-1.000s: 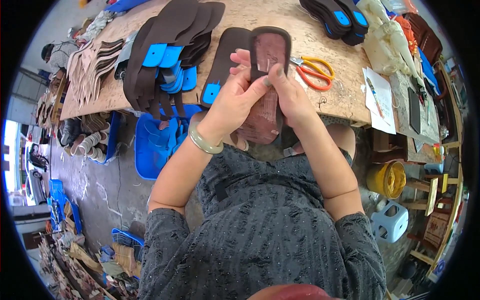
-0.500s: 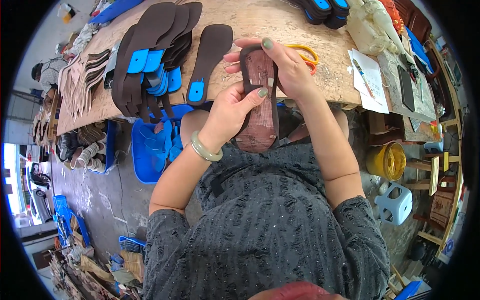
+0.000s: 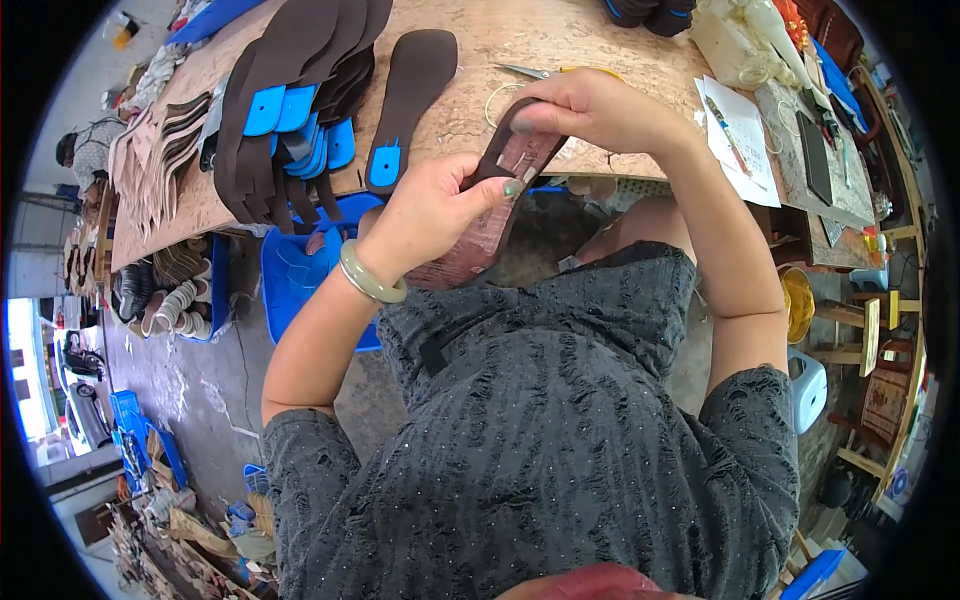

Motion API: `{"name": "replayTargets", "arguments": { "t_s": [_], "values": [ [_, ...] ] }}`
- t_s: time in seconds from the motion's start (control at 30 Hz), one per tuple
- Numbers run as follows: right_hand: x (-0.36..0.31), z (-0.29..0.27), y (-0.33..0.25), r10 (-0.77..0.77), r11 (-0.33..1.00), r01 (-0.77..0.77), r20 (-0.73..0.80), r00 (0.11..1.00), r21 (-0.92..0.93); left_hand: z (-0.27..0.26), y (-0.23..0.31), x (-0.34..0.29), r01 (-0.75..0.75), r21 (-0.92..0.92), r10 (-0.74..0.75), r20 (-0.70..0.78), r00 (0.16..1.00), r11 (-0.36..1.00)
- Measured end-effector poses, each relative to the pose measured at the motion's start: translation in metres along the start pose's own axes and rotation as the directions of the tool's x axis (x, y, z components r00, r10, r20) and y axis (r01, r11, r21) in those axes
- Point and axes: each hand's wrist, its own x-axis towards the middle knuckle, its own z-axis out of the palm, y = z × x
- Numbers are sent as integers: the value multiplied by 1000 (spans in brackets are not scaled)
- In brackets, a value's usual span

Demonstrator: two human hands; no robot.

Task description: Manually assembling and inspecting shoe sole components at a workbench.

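Note:
Both my hands hold one brown shoe sole [image 3: 490, 215] just in front of the workbench edge. My left hand [image 3: 430, 210], with a pale green bangle on the wrist, grips the sole's middle from the left. My right hand [image 3: 590, 105] pinches its upper end above the bench top. The sole is tilted, its lower end near my lap. A single dark brown insole with a blue heel patch [image 3: 410, 95] lies on the wooden workbench [image 3: 600, 30] just left of my hands.
A fanned pile of dark insoles with blue patches [image 3: 290, 110] covers the bench's left part. Scissors [image 3: 540, 72] lie behind my right hand, papers [image 3: 740, 135] to the right. A blue bin [image 3: 290, 275] sits under the bench, a yellow bucket [image 3: 797, 300] and white stool [image 3: 808, 385] at right.
The sole has been turned from facing me flat to an edge-on tilt. My right hand moved up to its top end, my left hand shifted to its middle. The view dropped slightly.

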Motion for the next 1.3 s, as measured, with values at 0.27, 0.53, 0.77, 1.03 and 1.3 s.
{"name": "replayTargets", "arguments": {
  "t_s": [0.27,0.53,0.77,1.03,1.3],
  "values": [
    [-6,31,25,-111,863,184,-178,978,471,11,-7,2,6,-180,-3,18,1000,984],
    [-8,45,18,-94,803,214,-237,967,556,21,-17,0,94,-294,-70,91,993,951],
    [-13,56,15,10,826,177,-327,945,536,22,-13,1,70,-275,-46,94,994,959],
    [-8,64,27,30,679,186,-280,959,710,28,-29,3,145,-380,-89,160,983,913],
    [5,69,28,-385,454,518,-364,848,725,40,-29,-4,192,-819,310,406,860,540]
  ]
}}
